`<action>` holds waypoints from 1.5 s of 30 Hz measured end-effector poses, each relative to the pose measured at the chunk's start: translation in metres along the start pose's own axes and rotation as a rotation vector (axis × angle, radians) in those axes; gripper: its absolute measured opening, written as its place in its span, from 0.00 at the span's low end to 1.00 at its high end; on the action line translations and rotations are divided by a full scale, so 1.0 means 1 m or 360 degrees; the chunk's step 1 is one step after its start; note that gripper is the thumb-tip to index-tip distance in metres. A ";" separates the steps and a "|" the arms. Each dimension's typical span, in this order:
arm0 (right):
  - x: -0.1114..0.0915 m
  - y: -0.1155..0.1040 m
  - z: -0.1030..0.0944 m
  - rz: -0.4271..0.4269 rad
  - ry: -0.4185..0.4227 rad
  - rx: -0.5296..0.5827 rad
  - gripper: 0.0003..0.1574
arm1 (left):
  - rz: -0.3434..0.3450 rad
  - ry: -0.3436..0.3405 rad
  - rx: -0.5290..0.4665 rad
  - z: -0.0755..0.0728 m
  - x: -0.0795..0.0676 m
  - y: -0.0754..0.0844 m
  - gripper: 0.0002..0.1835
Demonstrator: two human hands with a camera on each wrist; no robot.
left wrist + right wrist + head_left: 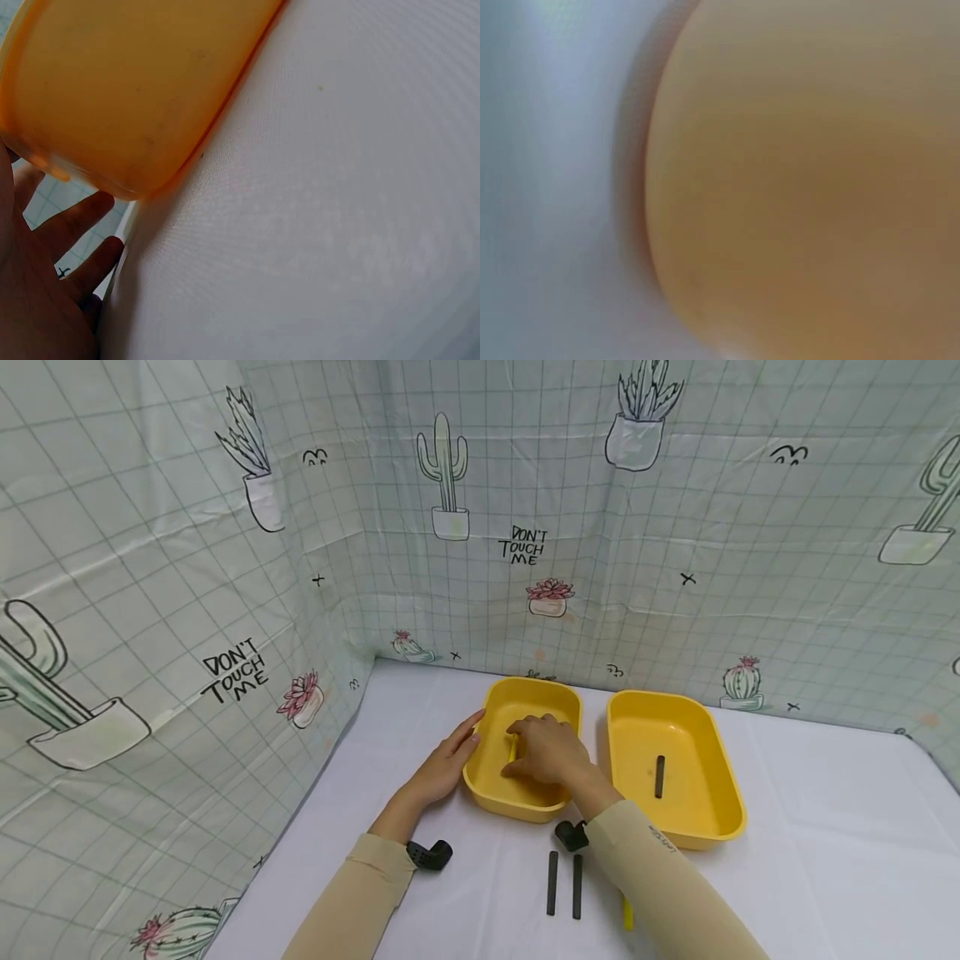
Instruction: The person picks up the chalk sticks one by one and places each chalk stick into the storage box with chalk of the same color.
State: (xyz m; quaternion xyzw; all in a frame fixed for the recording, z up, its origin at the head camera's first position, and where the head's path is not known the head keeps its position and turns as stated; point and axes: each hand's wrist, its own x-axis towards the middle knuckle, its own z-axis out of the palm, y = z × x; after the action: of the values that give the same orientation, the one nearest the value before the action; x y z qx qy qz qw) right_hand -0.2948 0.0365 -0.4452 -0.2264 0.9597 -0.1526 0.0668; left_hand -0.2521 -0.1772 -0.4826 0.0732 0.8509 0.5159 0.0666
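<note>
My left hand (445, 763) rests against the left side of the left yellow tray (517, 810), its fingertips right at the rim. Spread, fairly straight fingers show beside the tray wall (127, 90) in the left wrist view. Inside that tray, my right hand (551, 750) pinches a short yellow stick (513, 748), fingertips at its far end and thumb at the near end. The right wrist view has only a blurred yellow tray wall (802, 195); the hand is out of it.
A second yellow tray (720, 827) stands to the right, with a dark stick (660, 777) inside. Two dark sticks (552, 883) lie side by side on the white table (480, 893) in front. Another yellow stick (628, 913) is partly hidden by the right sleeve. Patterned cloth (495, 468) hangs behind and left.
</note>
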 end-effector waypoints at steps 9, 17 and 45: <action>0.002 -0.001 0.000 0.0032 -0.0033 -0.0020 0.44 | 0.0019 0.0002 -0.0008 0.000 0.000 -0.001 0.28; 0.003 -0.001 0.003 0.0068 -0.0047 -0.0026 0.46 | 0.0005 -0.0011 0.0003 -0.001 0.001 -0.001 0.28; -0.001 0.001 0.002 -0.0026 0.0116 0.0035 0.39 | 0.0018 0.0005 0.0018 0.001 0.002 -0.002 0.28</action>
State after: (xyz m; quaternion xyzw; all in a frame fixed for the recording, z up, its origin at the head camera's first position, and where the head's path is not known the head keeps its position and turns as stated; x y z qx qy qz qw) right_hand -0.2939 0.0375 -0.4472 -0.2277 0.9579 -0.1718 0.0329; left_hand -0.2539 -0.1773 -0.4850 0.0776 0.8535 0.5115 0.0621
